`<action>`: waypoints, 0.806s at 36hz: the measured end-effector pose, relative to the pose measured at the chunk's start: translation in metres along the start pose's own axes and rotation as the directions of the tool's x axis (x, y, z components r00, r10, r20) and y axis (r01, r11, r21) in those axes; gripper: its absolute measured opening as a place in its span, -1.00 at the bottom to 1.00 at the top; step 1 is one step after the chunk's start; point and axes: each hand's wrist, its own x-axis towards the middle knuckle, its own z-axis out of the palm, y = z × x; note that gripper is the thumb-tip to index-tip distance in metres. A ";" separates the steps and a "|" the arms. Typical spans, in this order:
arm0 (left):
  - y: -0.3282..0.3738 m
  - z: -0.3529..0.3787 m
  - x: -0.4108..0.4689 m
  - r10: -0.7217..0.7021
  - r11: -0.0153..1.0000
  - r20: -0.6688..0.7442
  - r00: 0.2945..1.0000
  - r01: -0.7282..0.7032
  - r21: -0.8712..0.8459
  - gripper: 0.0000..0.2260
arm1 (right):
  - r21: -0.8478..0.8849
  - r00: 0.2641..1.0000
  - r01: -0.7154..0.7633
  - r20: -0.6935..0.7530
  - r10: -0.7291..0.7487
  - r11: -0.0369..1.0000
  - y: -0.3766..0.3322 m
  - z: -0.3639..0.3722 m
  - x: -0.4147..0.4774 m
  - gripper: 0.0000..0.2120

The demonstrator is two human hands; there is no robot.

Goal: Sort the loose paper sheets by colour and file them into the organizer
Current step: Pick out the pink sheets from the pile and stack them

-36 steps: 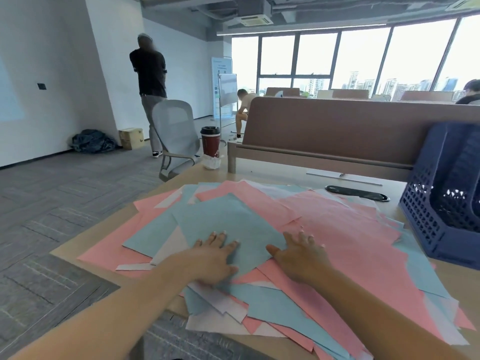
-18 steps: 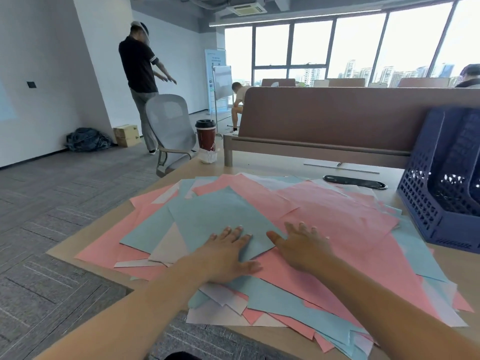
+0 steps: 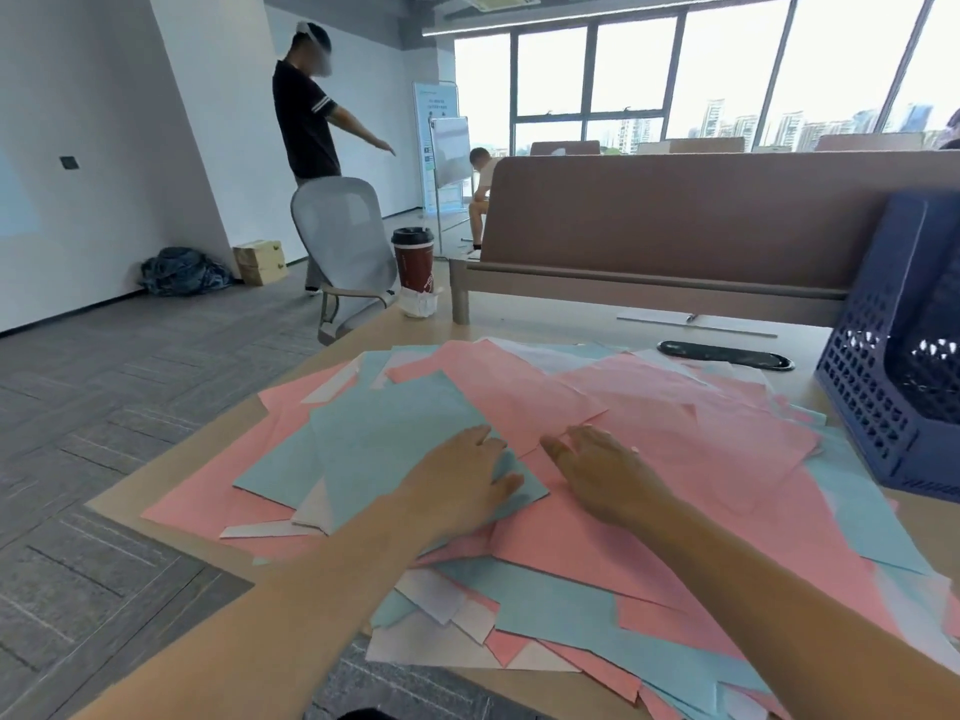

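A messy pile of pink, light blue and white paper sheets covers the wooden table [image 3: 561, 327]. On top at the left lies a large blue sheet [image 3: 384, 444], and a pink sheet [image 3: 524, 397] overlaps its right edge. My left hand [image 3: 462, 483] rests flat on the blue sheet's near right corner, fingers straight. My right hand [image 3: 605, 475] lies flat on the pink sheets just beside it, fingers spread. The dark blue perforated organizer [image 3: 904, 356] stands at the table's right edge, apart from both hands.
A red paper cup [image 3: 414, 259] with a black lid stands at the table's far left corner. A black cable grommet [image 3: 724, 354] sits behind the pile. A brown desk divider [image 3: 675, 220] runs along the back. A grey office chair [image 3: 343, 241] and a standing person [image 3: 306, 132] are beyond.
Both hands have slid forward over the pile, the left one toward the blue sheet's right corner. The view has tilted down and closer. The person behind has turned and stretched out an arm.
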 end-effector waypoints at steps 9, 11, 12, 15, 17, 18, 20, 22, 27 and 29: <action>0.023 0.013 0.058 0.026 0.999 0.040 0.999 -0.027 0.038 -0.45 | -0.039 0.976 -0.154 -0.159 0.146 0.987 0.015 -0.016 0.019 -0.31; 0.028 0.015 0.067 0.014 0.997 0.061 0.998 -0.019 0.073 -0.41 | -0.141 0.946 -0.294 -0.181 0.268 0.945 0.021 -0.022 0.021 -0.26; 0.031 0.016 0.071 0.008 0.995 0.084 0.996 -0.016 0.097 -0.38 | -0.148 0.934 -0.343 -0.159 0.320 0.928 0.025 -0.024 0.022 -0.23; 0.040 0.021 0.073 0.033 0.990 0.114 0.993 -0.048 0.133 -0.35 | -0.108 0.938 -0.344 -0.090 0.336 0.933 0.038 -0.023 0.024 -0.19; 0.045 0.024 0.071 0.072 0.988 0.106 0.992 -0.085 0.125 -0.35 | -0.059 0.947 -0.317 -0.082 0.312 0.947 0.043 -0.022 0.024 -0.21; 0.046 0.024 0.070 0.094 0.987 0.109 0.990 -0.107 0.119 -0.36 | -0.028 0.949 -0.307 -0.081 0.304 0.951 0.045 -0.022 0.024 -0.22; 0.050 0.024 0.066 0.137 0.984 0.129 0.982 -0.150 0.095 -0.37 | 0.049 0.954 -0.288 -0.077 0.291 0.956 0.049 -0.025 0.023 -0.23; 0.052 0.022 0.063 0.185 0.979 0.136 0.973 -0.195 0.062 -0.42 | 0.138 0.955 -0.282 -0.060 0.292 0.950 0.053 -0.030 0.023 -0.23; 0.059 0.015 0.055 0.328 0.932 0.104 0.939 -0.304 -0.197 -0.65 | 0.291 0.932 -0.302 -0.112 0.346 0.908 0.061 -0.045 0.017 -0.31; 0.062 0.014 0.053 0.325 0.935 0.097 0.941 -0.305 -0.179 -0.64 | 0.326 0.903 -0.336 -0.156 0.401 0.884 0.064 -0.050 0.016 -0.37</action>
